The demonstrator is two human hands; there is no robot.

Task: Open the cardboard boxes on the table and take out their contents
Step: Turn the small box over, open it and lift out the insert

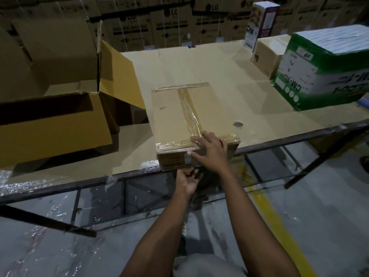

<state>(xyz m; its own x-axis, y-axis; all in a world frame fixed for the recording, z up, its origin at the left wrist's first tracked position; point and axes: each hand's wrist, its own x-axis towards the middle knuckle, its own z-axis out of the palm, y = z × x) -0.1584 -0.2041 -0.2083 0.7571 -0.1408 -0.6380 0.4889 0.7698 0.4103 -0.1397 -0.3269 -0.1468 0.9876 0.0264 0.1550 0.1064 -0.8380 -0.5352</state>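
Where the cardboard-covered metal-frame table (199,62) has its left end, a large brown cardboard box (50,126) stands open with its flaps up, one flap leaning out to the right. Just right of it, at the table's near edge, lies the flat brown cardboard box sealed with clear tape (179,108) \- tape runs down the top seam and across both ends, and the box is still closed. Left hand (188,179) is below the table edge right under that box's near face, fingers pointing up at the edge; the spot is dim, so I cannot tell whether it grips anything. Right hand (209,150) rests on the box's near top edge, fingers laid fairly straight over the tape where the seam strip meets the end strip, thumb stretched left against the near face \- not wrapped round anything. A small round grey mark (238,123) is on the table surface just right of the box. At the far right stand a tall white and purple printed carton (261,23), a small plain brown cardboard box (267,54) in front of it, and a green and white printed box (323,66), touching or nearly so. Behind the table is a wall of stacked brown washing-machine cartons (171,27). A yellow floor line (279,226) runs under the right arm.
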